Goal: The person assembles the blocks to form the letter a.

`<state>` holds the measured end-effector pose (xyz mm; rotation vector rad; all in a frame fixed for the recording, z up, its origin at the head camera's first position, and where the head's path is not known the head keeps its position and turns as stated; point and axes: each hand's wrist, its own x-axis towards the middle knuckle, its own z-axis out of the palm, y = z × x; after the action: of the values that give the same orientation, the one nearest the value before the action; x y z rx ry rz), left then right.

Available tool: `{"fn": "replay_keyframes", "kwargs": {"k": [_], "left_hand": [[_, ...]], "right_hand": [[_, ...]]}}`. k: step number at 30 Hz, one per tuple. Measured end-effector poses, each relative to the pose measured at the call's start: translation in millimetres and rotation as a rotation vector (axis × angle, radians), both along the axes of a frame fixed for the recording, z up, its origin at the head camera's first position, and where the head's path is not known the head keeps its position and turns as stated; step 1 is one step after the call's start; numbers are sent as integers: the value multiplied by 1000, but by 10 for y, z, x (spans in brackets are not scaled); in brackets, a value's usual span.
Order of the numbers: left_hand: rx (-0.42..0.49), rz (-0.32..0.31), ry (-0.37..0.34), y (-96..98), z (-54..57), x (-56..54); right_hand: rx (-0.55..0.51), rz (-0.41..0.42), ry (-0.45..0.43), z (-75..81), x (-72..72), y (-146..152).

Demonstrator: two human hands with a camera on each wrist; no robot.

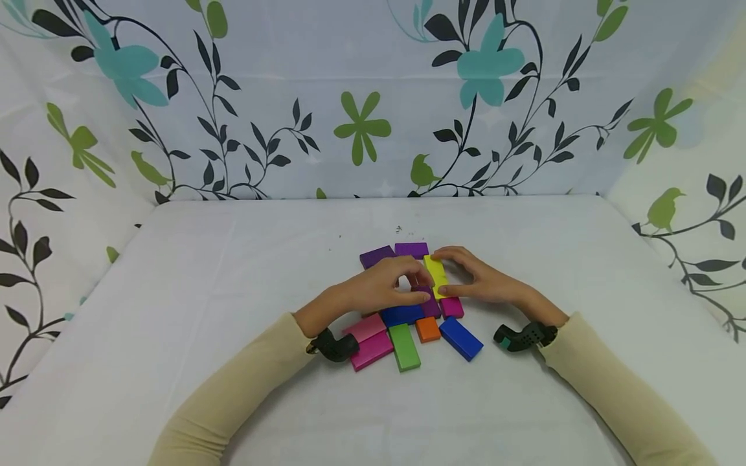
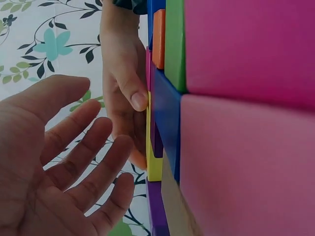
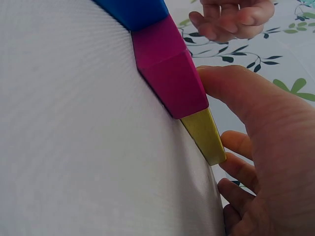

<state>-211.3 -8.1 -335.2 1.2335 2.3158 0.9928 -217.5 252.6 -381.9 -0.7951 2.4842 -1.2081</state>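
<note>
Thumb and fingertips of my right hand (image 1: 484, 279) pinch a yellow block (image 1: 436, 278) at its two ends, within a flat cluster of coloured blocks. A magenta block (image 1: 452, 307) lies against its near end, also seen in the right wrist view. Over the cluster's left part hovers my left hand (image 1: 377, 285), its fingers loosely bent with nothing in them. A purple block (image 1: 431, 304) shows below its fingertips, and two more purple blocks (image 1: 411, 250) lie behind it. A plain wood-coloured block (image 2: 173, 196) appears in the left wrist view, hidden under the left hand from the head camera.
Toward the front lie pink (image 1: 367, 328), magenta (image 1: 372, 351), green (image 1: 405, 347) and orange (image 1: 428, 329) blocks, with a blue block (image 1: 462, 338) angled at the right. All rest on a white-covered table (image 1: 262, 259). Leaf-patterned cloth (image 1: 280, 77) hangs behind and at both sides.
</note>
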Motion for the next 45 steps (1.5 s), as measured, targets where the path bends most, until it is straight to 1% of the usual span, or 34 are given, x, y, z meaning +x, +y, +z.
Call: {"fn": "replay_keyframes", "kwargs": {"k": [3,9,13,16,21,27,33,38,45], "left_hand": [[-18,-37,-1,24,-19,-4],[-32,-96,24,60,-30,-8],[-31,-121,29,109,-55,-9],[-56,-128,45,140,-70,-5],[-135,-139,112,160,-91,-4],[-184,-144,166,159,-73,13],[-220,-147,181,147,-45,40],[-218,-146,186,109,-54,44],[-225,-121,186,36,-55,49]], "right_hand": [[-3,5,7,6,9,-2],[-14,10,13,6,17,1],[-18,13,23,-7,14,2],[-19,20,34,-13,13,2],[-12,15,25,-14,11,2],[-5,8,15,11,15,-6],[-4,4,10,11,15,-8],[5,-2,12,10,17,-8],[9,-6,3,-3,1,-3]]}}
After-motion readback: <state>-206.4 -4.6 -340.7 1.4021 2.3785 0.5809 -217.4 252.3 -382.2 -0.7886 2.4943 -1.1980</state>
